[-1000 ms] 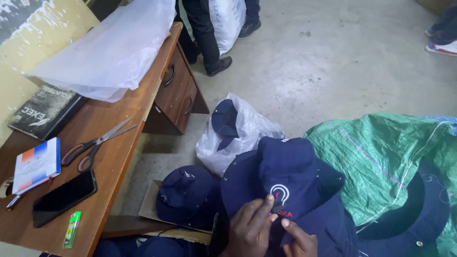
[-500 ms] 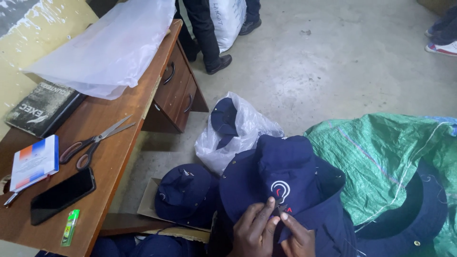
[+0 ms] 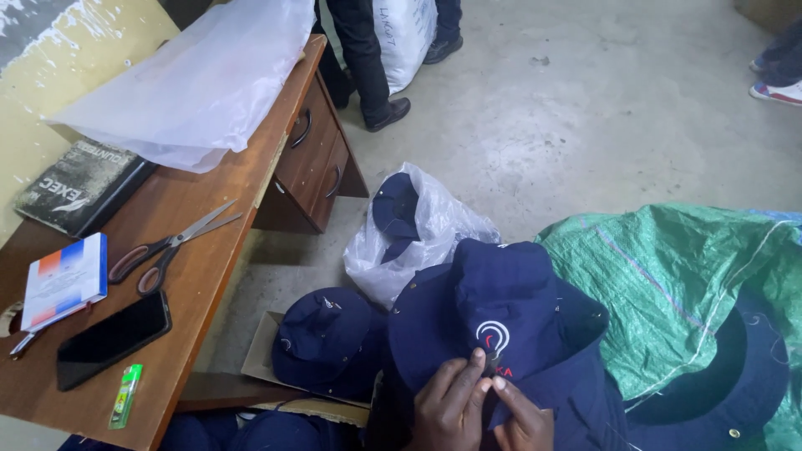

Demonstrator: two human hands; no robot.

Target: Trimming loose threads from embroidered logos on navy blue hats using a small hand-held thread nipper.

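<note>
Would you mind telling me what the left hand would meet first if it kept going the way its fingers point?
The left hand points up and slightly right, fingertips already on the navy hat. Going straight on, it would slide onto the white and red emblem just ahead, then the crown, though depth is hard to judge.

A navy bucket hat [image 3: 501, 313] is pinched at its embroidered emblem by the left hand [image 3: 447, 409] and right hand [image 3: 522, 422]. Scissors [image 3: 171, 246] and a black phone [image 3: 113, 338] are laid on the wooden desk [image 3: 209, 276].
</note>
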